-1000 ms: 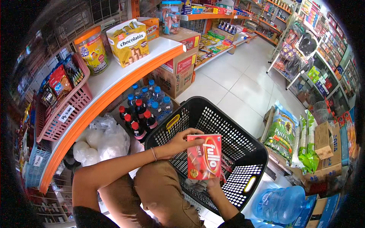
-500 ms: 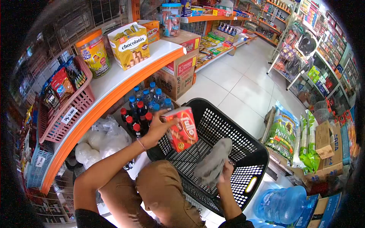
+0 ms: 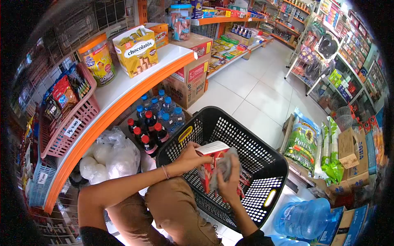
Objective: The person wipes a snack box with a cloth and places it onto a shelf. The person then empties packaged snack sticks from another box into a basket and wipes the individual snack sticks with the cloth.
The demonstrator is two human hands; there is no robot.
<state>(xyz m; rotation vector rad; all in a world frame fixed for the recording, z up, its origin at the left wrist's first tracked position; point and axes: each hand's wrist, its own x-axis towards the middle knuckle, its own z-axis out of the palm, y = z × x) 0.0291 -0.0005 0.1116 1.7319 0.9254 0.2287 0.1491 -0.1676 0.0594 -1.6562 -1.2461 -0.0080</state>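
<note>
Over the black basket (image 3: 254, 160), my left hand (image 3: 189, 159) grips a red box (image 3: 208, 172) by its left side. The box is tilted, with a white face showing on top. A grey cloth (image 3: 223, 166) is bunched in my right hand (image 3: 230, 180), pressed against the box's right side. Small red packets (image 3: 245, 179) lie inside the basket below my hands, partly hidden by them.
At the left, an orange-edged shelf (image 3: 123, 98) holds a yellow chocolatos box (image 3: 136, 51) and a pink basket (image 3: 76, 119). Bottles (image 3: 150, 123) and plastic bags (image 3: 115, 156) stand beneath it. To the right are a green sack (image 3: 303, 137) and a blue water jug (image 3: 301, 217).
The box has moved from the basket's left side back toward its middle and turned. My right hand has brought the grey cloth up against it.
</note>
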